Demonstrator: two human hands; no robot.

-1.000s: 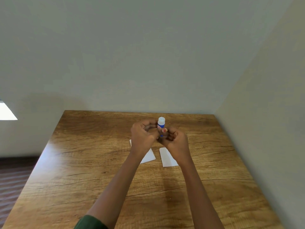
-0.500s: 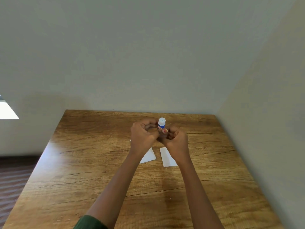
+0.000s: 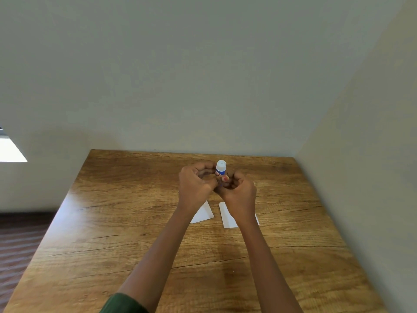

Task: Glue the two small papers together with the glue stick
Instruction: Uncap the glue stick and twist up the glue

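The glue stick (image 3: 220, 170) stands upright above the middle of the table (image 3: 126, 222), toward its far edge, white cap on, blue label showing; both hands, left hand (image 3: 195, 186) and right hand (image 3: 238, 192), close around its lower body, likely steadying it to uncap; beneath the wrists lie the left paper (image 3: 202, 213) and the right paper (image 3: 227, 216), just apart and unglued.

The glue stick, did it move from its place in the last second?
No. The glue stick sits at the same spot against the table's far edge, held upright between both hands.
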